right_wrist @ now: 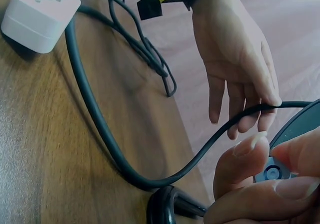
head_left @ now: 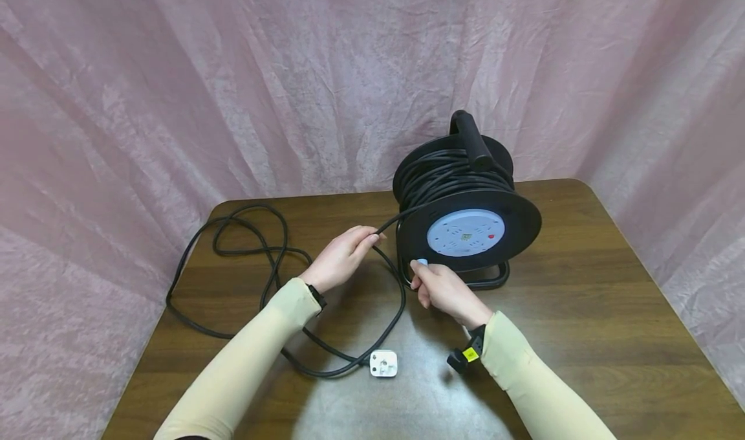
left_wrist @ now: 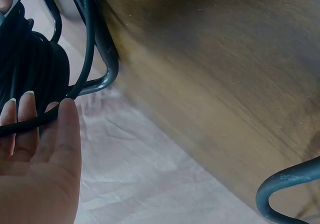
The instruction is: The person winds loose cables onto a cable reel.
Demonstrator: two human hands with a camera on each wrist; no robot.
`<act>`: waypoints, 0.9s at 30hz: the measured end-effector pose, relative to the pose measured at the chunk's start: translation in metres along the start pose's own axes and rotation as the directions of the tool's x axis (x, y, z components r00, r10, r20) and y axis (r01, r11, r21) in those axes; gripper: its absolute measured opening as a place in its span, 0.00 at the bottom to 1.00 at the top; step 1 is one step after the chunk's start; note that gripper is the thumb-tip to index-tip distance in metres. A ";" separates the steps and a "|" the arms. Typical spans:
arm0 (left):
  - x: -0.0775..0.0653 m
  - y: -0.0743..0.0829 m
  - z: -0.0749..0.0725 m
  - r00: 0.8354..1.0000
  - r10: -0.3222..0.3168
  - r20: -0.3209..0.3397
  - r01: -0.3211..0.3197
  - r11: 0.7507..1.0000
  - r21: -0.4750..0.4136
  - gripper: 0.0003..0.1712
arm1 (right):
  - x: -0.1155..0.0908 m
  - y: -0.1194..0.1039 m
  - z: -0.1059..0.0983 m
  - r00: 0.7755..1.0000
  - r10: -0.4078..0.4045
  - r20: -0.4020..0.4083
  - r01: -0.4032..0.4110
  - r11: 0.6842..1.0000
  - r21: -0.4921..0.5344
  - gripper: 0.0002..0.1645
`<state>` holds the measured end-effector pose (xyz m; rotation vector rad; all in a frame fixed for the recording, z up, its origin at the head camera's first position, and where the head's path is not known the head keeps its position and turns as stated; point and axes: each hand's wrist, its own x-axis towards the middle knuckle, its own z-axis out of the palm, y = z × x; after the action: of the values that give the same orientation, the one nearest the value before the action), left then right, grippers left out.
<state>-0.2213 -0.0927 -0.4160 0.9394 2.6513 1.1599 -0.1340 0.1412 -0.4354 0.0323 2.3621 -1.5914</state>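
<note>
A black cable reel (head_left: 520,223) stands upright on its tubular frame, wound with black cable, its pale blue socket panel (head_left: 448,230) facing forward. My left hand (head_left: 340,257) is left of the reel and pinches the cable (head_left: 391,222) between thumb and fingers. From there the cable runs up onto the drum; its other side drops to the table. In the right wrist view the left thumb presses the cable against the fingers. My right hand (head_left: 447,291) pinches a small light blue knob (right_wrist: 272,173) at the lower left edge of the reel's front disc.
Loose loops of cable (head_left: 176,268) lie on the wooden table (head_left: 582,336) to the left. The cable ends in a white plug (head_left: 383,364), pins up, near the front middle. A black carrying handle (head_left: 474,142) tops the reel. Pink curtains (head_left: 326,84) hang behind.
</note>
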 end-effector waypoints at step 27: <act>0.004 -0.003 0.008 0.999 -0.009 0.032 0.010 1.000 -0.029 0.16 | -0.001 -0.027 0.007 0.999 -0.042 0.017 0.041 0.998 0.045 0.33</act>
<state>-0.2235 -0.0863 -0.4228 0.9311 2.6047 1.1680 -0.1361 0.1242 -0.4137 -0.0221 2.3281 -1.6566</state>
